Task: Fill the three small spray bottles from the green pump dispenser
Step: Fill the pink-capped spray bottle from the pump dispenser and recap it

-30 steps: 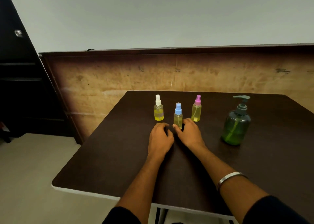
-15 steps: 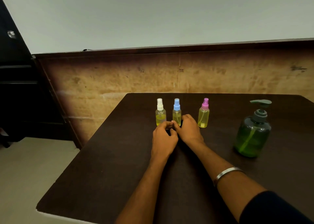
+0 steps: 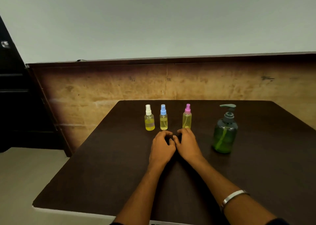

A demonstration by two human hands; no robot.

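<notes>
Resting side by side on the table, the left hand and right hand hold nothing, fingers loosely curled; the three upright spray bottles stand just beyond them, the green pump dispenser right, nearer the right hand

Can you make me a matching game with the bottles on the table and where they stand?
Things:
1. small clear spray bottle with white cap
2. small clear spray bottle with blue cap
3. small clear spray bottle with pink cap
4. big green plastic pump dispenser

Places:
A. far right, apart from the row
B. left end of the row
C. middle of the row
D. right end of the row

Pairs: 1-B, 2-C, 3-D, 4-A
</notes>
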